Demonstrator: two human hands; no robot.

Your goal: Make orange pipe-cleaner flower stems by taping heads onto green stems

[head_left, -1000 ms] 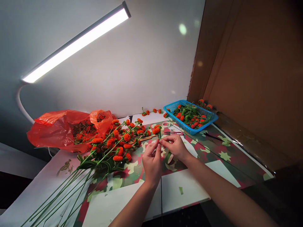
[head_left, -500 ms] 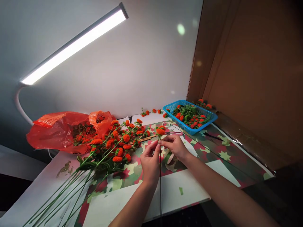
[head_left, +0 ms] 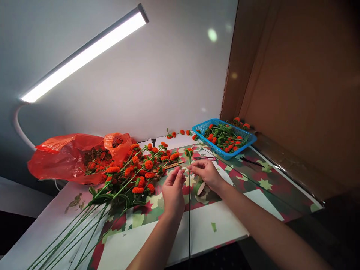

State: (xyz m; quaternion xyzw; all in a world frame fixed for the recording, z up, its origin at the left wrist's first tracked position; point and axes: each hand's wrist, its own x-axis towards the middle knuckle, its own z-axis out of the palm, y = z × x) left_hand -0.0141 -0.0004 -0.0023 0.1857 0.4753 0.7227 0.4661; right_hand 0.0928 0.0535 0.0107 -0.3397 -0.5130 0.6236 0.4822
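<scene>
Angled inward, right grip (head_left: 207,175) pinching an upright stem (head_left: 189,213), left grip (head_left: 173,192) an orange flower (head_left: 174,156)

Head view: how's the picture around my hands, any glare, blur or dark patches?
Head view: lamp blown out to white; pale spots, possibly flare, on the grey wall; lower right corner nearly black; left hand and right hand reasonably sharp, but detail at the fingertips too small to tell; glossy highlights on the orange bag.
</scene>
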